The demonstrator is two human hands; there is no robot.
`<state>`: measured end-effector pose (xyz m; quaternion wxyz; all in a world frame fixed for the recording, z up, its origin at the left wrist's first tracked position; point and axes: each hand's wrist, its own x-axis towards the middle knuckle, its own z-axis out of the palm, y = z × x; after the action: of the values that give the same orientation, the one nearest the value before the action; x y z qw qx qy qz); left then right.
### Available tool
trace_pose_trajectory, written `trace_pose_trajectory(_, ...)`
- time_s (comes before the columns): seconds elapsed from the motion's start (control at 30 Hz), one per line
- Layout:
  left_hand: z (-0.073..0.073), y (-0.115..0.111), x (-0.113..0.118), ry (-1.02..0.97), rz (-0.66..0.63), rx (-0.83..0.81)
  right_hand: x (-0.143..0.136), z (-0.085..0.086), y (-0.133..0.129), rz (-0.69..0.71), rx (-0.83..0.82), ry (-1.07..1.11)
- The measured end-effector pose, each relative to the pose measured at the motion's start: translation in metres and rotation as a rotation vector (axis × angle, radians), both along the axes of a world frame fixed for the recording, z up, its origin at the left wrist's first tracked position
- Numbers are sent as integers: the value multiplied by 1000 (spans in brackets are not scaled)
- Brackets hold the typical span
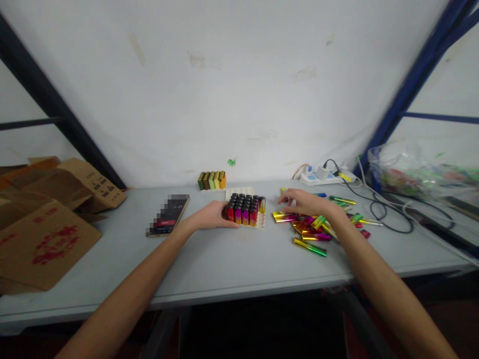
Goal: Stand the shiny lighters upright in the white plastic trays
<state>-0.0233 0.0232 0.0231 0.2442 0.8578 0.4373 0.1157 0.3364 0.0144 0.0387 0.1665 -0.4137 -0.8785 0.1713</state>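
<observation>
Both arms reach forward, bare and slanting in toward each other. The left forearm runs up to a nearly straight left wrist, and the left hand is set in a wide grip — its thumb stretched inward on the near side, the other digits mostly hidden from me. Across from it, the right forearm ends in the right hand, back facing up, its fingers bent and pointing inward — apart from the left.
</observation>
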Motion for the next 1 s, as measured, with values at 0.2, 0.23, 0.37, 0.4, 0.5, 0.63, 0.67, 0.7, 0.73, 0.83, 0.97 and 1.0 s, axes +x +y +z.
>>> trace_pose_trajectory(0.2, -4, 3, -2, 10, -7, 23, -3, -1, -2, -59, -88, -230)
trace_pose_trajectory(0.23, -3, 3, -1, 11, -10, 23, -4, -1, -2, -69, -84, -236)
trace_pose_trajectory(0.37, -1, 1, 0, 21, 6, 23, -9, 0, -3, -109, -69, -137)
trace_pose_trajectory(0.4, 0, 0, 1, 23, 10, 22, -9, 0, -4, -115, -53, -99)
trace_pose_trajectory(0.5, 0, -1, 1, 23, 9, 21, -11, 3, -4, -126, 51, -23)
trace_pose_trajectory(0.63, -2, 1, 0, 24, 0, 31, -13, 2, -1, -162, 130, 46)
trace_pose_trajectory(0.67, -3, 2, -1, 22, -3, 32, -14, 2, 0, -180, 125, 69)
trace_pose_trajectory(0.7, -3, 2, -1, 19, -4, 32, -15, 1, 0, -197, 116, 93)
trace_pose_trajectory(0.73, -3, 2, -1, 18, -4, 30, -16, 1, 1, -206, 104, 117)
trace_pose_trajectory(0.83, -2, 2, 0, 27, 5, 31, -19, 0, 1, -186, 83, 183)
trace_pose_trajectory(0.97, 0, 0, 1, 25, 7, 20, -23, 1, 0, -110, 104, 259)
trace_pose_trajectory(1.0, -1, 0, 0, 23, 7, 18, -24, 1, 0, -105, 87, 282)
